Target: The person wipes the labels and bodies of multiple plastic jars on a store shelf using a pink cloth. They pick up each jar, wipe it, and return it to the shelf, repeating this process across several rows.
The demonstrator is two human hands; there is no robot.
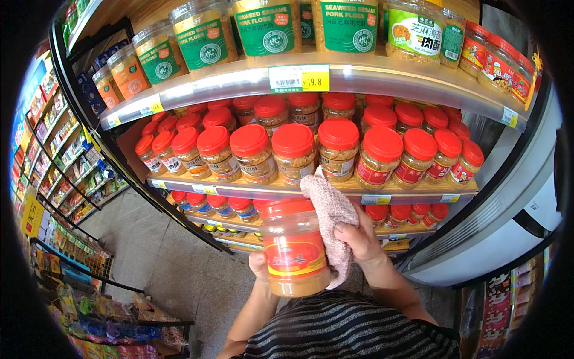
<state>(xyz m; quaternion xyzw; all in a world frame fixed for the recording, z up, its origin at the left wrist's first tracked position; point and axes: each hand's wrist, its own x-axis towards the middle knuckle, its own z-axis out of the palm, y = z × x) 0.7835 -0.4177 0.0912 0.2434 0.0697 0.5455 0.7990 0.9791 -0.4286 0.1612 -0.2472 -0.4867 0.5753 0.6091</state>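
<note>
A clear plastic jar with a red lid and a red-and-yellow label (296,253) is held up in front of my body, over the lower shelves. My left hand (259,265) grips its left side, with the thumb showing and the other fingers hidden behind it. In my right hand (362,240) is a pale pink terry cloth (334,217), bunched against the jar's right side. The cloth's upper end rises above the jar's lid, in front of the shelf edge. Red-lidded jars of floss (293,152) stand in rows on the shelf just beyond.
Above, a shelf with a curved clear edge (215,92) holds larger jars (274,29). Smaller red-lidded jars (242,208) stand on a lower shelf. A white appliance (506,233) is at the right. Racks of packets (67,139) line the left, beyond the tiled floor (166,260).
</note>
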